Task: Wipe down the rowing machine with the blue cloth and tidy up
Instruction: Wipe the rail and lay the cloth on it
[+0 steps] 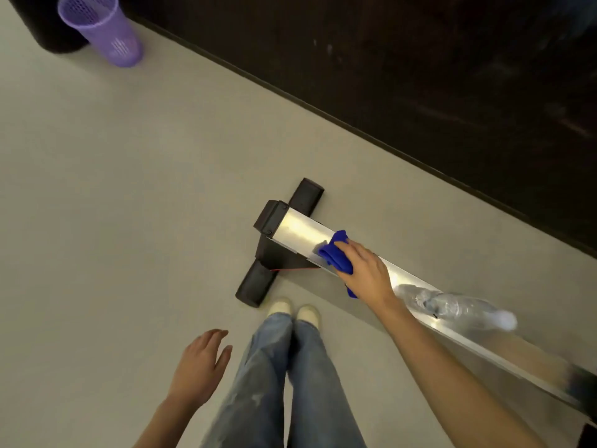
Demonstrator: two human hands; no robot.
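The rowing machine's silver rail [298, 228] runs from the centre toward the lower right, ending in a black cap and a black cross foot [255, 287] on the floor. My right hand [366, 271] presses a bunched blue cloth [336, 253] onto the rail near its capped end. A clear plastic bottle with a white cap [458, 307] lies on the rail just behind my right wrist. My left hand [200, 367] hovers over the floor at the lower left, fingers apart and holding nothing.
A purple mesh basket [103, 30] stands on the grey floor at the upper left beside a dark round object. A dark wall [420, 76] runs diagonally behind the rail. My legs in jeans and my light shoes [292, 310] stand next to the cross foot.
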